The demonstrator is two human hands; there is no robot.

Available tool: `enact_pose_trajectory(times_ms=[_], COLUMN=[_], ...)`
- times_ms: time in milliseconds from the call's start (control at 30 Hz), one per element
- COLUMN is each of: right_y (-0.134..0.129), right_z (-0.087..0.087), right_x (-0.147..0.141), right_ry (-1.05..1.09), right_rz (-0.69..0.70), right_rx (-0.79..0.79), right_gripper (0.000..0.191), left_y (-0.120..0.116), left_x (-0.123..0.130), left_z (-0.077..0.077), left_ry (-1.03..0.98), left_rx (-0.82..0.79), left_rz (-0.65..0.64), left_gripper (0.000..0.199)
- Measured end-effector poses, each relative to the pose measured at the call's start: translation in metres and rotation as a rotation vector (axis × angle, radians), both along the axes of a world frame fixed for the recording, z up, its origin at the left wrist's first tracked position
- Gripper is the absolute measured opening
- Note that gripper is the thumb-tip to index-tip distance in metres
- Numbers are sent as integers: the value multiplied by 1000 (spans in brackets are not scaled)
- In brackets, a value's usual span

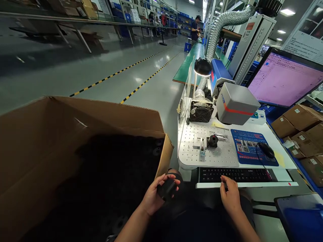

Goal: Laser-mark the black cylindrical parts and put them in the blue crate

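Note:
My left hand (157, 193) is closed around a black plastic part (166, 189), beside the right wall of a large cardboard box (165, 153). Dark, similar-looking round parts (118, 168) fill the box, though shadow hides most of their detail. My right hand (230, 196) is at the front edge of the keyboard tray (214, 185), its thumb and forefinger bent close together. A small dark spot shows between those fingers, too small to name. On the perforated metal plate (188, 148), a black round part (212, 141) sits in a small metal fixture (202, 149).
Above the plate hangs a grey marking-machine head (237, 104), with a fan (201, 112) and lamp (202, 67) nearby. A mouse (266, 150) lies on a blue mat (248, 148). The monitor (287, 79) and stacked cartons (302, 121) stand right. A person (195, 28) stands far off.

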State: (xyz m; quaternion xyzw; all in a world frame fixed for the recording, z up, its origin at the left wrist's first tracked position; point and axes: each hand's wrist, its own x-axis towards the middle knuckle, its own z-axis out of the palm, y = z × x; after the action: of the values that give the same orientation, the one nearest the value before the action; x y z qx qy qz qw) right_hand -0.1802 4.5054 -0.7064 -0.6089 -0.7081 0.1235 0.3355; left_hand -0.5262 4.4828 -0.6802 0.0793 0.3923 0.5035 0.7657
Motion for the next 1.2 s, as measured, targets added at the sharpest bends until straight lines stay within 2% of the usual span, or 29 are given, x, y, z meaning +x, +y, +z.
enact_pose_trajectory(times_ms=[167, 300, 500, 633, 833, 1000, 1067, 1200], right_y=[2, 13, 57, 97, 150, 180, 187, 189], right_z=[8, 25, 60, 73, 78, 74, 73, 78], right_x=[2, 4, -4, -20, -51, -70, -76, -84], right_ry=[1, -1, 41, 36, -4, -82, -95, -79], right_rz=[-12, -13, -31, -14, -14, -52, -66, -71], right_rx=[25, 55, 71, 28, 1, -55, -77, -55], right_gripper=[30, 30, 33, 39, 60, 72, 70, 51], left_y=[1, 1, -1, -2, -3, -3, -2, -1], left_x=[0, 1, 0, -1, -1, 0, 1, 1], left_z=[0, 4, 4, 0, -3, -4, -4, -6], left_ry=[-12, 4, -82, -85, -14, 23, 18, 33], left_rx=[7, -16, 12, 6, -16, -42, -29, -64], left_rz=[6, 16, -30, -22, -3, 26, 29, 36], left_gripper=[31, 29, 31, 36, 55, 61, 63, 61])
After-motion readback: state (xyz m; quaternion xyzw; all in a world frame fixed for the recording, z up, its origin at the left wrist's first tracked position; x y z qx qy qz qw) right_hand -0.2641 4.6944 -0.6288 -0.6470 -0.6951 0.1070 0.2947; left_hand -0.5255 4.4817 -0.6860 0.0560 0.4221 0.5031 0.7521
